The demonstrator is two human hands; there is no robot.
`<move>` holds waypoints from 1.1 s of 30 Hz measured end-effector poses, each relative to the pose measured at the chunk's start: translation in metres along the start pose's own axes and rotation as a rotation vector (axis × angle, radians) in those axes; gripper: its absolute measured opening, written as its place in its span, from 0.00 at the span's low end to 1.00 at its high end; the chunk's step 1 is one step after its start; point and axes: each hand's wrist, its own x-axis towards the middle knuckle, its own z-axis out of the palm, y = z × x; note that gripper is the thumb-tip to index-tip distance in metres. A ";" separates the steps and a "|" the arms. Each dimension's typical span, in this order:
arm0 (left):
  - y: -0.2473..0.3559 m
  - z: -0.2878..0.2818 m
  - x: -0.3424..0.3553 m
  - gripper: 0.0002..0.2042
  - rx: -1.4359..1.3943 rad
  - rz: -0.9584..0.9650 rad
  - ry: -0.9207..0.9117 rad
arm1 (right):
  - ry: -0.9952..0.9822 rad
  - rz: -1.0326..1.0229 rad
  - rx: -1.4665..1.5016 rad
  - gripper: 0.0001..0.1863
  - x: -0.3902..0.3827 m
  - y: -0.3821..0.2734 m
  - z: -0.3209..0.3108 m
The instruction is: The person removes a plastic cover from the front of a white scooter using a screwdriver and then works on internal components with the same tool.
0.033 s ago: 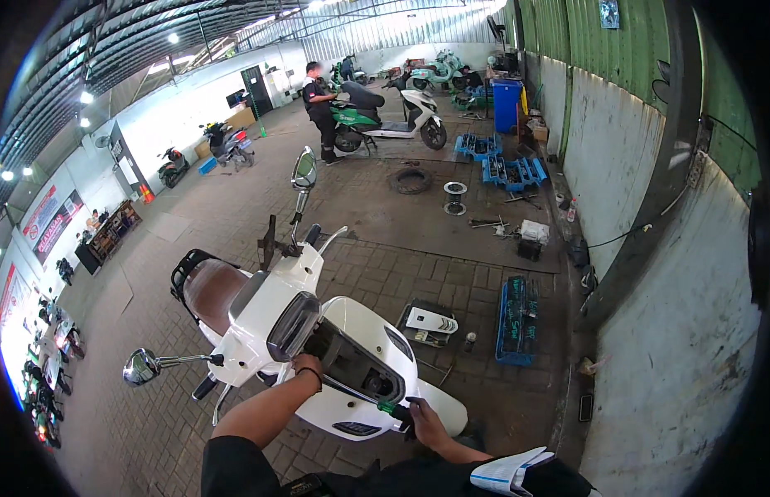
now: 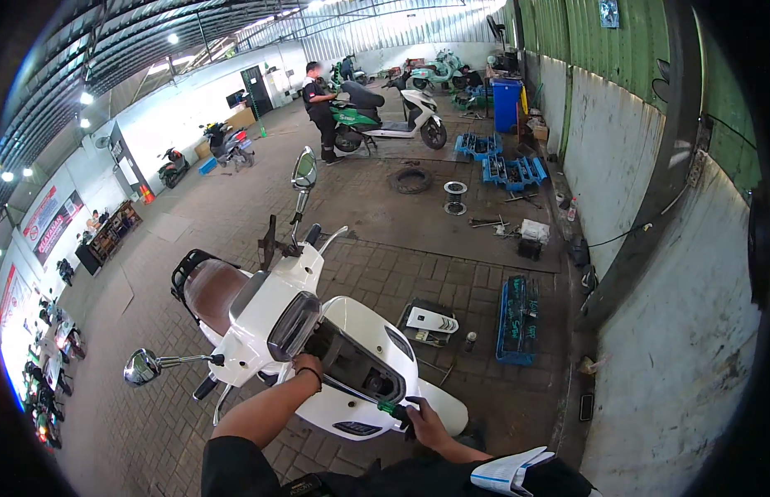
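Observation:
A white scooter (image 2: 256, 319) stands in front of me, with an open cavity (image 2: 343, 352) in its front body. My left hand (image 2: 308, 364) is at the upper near edge of that cavity, below the clear headlight lens (image 2: 294, 325). Its fingers look curled, but their tips and whatever they hold are hidden. My right hand (image 2: 428, 424) is closed around a green-and-black screwdriver (image 2: 393, 410) at the cavity's lower end. Beside it is a round dark part (image 2: 375, 381) inside the cavity.
Right of the scooter, a white panel (image 2: 432, 320) lies on a tray, near a blue toolbox (image 2: 517, 323). A phone (image 2: 585, 407) lies by the wall. Farther off are a tyre (image 2: 410, 180), blue tool trays (image 2: 513, 172), and a person (image 2: 318, 112) beside a green-and-white scooter (image 2: 393, 120).

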 end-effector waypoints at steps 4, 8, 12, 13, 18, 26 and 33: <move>-0.003 0.013 -0.001 0.12 0.024 -0.030 0.002 | 0.101 -0.255 -0.228 0.23 -0.010 -0.010 0.013; -0.016 -0.043 -0.040 0.15 0.008 0.136 -0.026 | -0.261 0.201 0.057 0.23 0.022 0.007 -0.008; -0.020 -0.035 -0.042 0.16 -0.044 0.119 -0.037 | -0.501 0.254 -0.323 0.31 0.042 -0.038 -0.011; -0.017 -0.029 -0.037 0.17 -0.091 0.072 -0.035 | -0.473 0.037 -0.692 0.33 0.045 -0.041 -0.006; -0.004 -0.030 -0.033 0.17 -0.159 -0.013 -0.002 | -0.490 -0.182 -1.070 0.38 0.064 -0.044 0.019; -0.004 -0.012 -0.024 0.17 -0.183 0.066 0.015 | -0.740 0.397 -0.446 0.19 0.119 -0.081 0.059; -0.018 -0.028 -0.046 0.25 -0.420 0.036 0.020 | -0.663 0.163 -0.919 0.25 0.137 -0.086 0.055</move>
